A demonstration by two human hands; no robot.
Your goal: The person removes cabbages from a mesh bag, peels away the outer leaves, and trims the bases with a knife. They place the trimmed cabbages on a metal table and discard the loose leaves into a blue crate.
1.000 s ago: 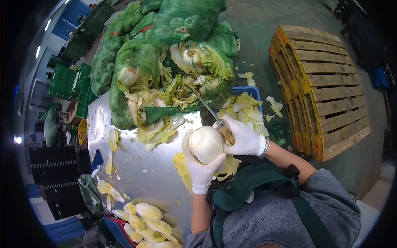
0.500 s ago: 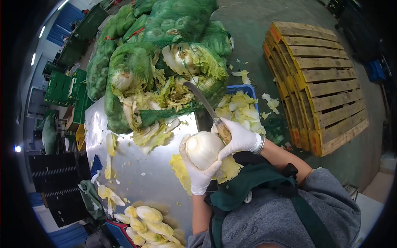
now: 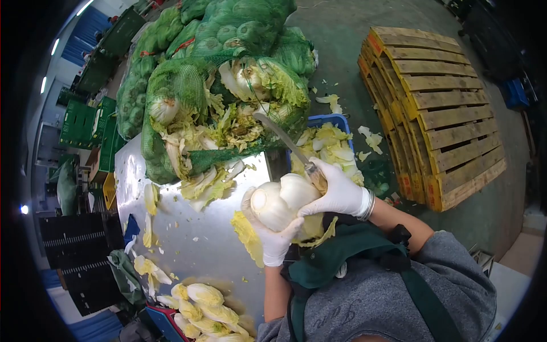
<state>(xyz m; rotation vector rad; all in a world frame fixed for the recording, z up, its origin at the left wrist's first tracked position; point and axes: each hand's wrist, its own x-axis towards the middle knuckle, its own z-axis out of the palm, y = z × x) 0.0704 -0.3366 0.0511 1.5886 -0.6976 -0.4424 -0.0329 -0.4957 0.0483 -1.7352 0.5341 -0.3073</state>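
Cabbage (image 3: 280, 200): napa head held above near edge of steel table (image 3: 188, 239), cupped from below.
Left hand (image 3: 272, 236): gloved, fingers wrapped round head.
Right hand (image 3: 336, 194): gloved, fist on knife (image 3: 288, 147), thumb on outer leaf.
Axis: long, cut base points far-left, leafy end toward person.
Blade: points far-left; edge contact probably none, hard to tell.
Step tip: peel loose leaf downward, keep blade off left fingers.

We see a bright, even picture — the shiny metal table (image 3: 188, 228) throws back soft white glare. The edges bend round and go black, and small lamps (image 3: 24, 209) glow on the dim, blurry left side.
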